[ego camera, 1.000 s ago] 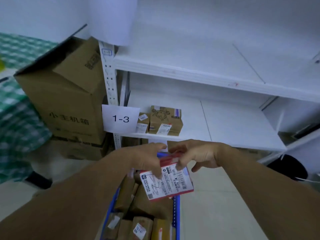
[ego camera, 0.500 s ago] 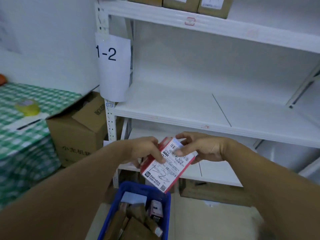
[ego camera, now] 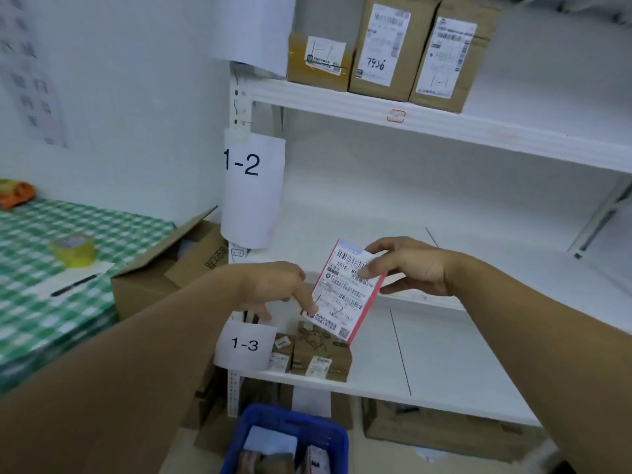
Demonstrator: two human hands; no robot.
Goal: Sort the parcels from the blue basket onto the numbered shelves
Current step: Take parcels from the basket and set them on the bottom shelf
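Head view: the parcel (ego camera: 345, 292) is held in the air in front of the front edge of the shelf (ego camera: 478, 241) marked by the 1-2 sign (ego camera: 251, 186). A wide stretch of white board shows behind it and to its right. The right hand (ego camera: 413, 268) has its grip pinched on the parcel's upper right edge, fingers on the label face and thumb below. The left hand (ego camera: 273, 289) has a loose, unclosed grip, with only the index fingertip touching the lower left corner. The parcel is flat with a red rim, standing on end and slightly tilted. Its face is covered by a white label with barcodes, printed lines, a scrawled mark and a small square code at the bottom corner. Below it, small brown boxes (ego camera: 321, 357) sit at the left front of the lower shelf (ego camera: 444, 364), just beside the 1-3 sign (ego camera: 244, 345). The blue basket (ego camera: 236, 436) stands on the floor under the hands. Three taller boxes (ego camera: 386, 46) line the top shelf's edge.
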